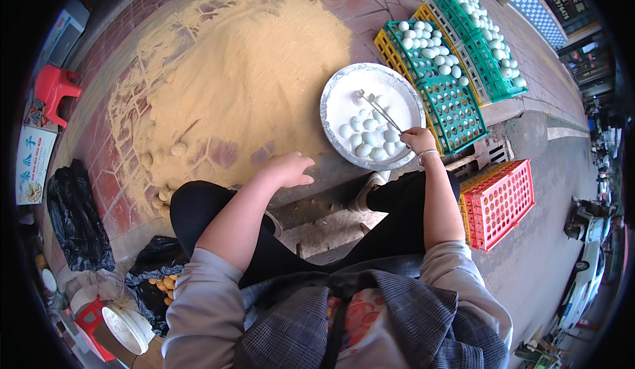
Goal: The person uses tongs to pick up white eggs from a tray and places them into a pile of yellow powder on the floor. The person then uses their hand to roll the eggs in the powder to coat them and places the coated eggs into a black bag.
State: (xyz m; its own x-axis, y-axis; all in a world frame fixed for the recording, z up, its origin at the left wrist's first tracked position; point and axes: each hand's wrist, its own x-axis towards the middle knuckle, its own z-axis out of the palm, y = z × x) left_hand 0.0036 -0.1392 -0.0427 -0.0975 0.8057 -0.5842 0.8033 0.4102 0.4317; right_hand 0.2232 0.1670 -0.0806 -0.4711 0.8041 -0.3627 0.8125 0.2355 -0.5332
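In my right hand (419, 140) is a pair of long metal tongs (386, 114), held by the handle end at the basin's right rim. Their looped tips lie over the white powder or paste in a round grey metal basin (325, 106). Several pale blue-green eggs (369, 138) sit in the lower half of that basin, some partly coated white. My left hand (287, 169) hovers beside my left knee, near the edge of a broad heap of yellow-brown sawdust-like material (258, 66). It holds nothing, and its thumb stands apart from the fingers.
Green egg crates (449, 116) with pale eggs stand right of the basin, beside another green-topped stack (488, 61). Pink and yellow crates (501, 205) are nearer me. A black plastic bag (79, 220), white bucket (124, 329) and red stool (54, 91) are at left.
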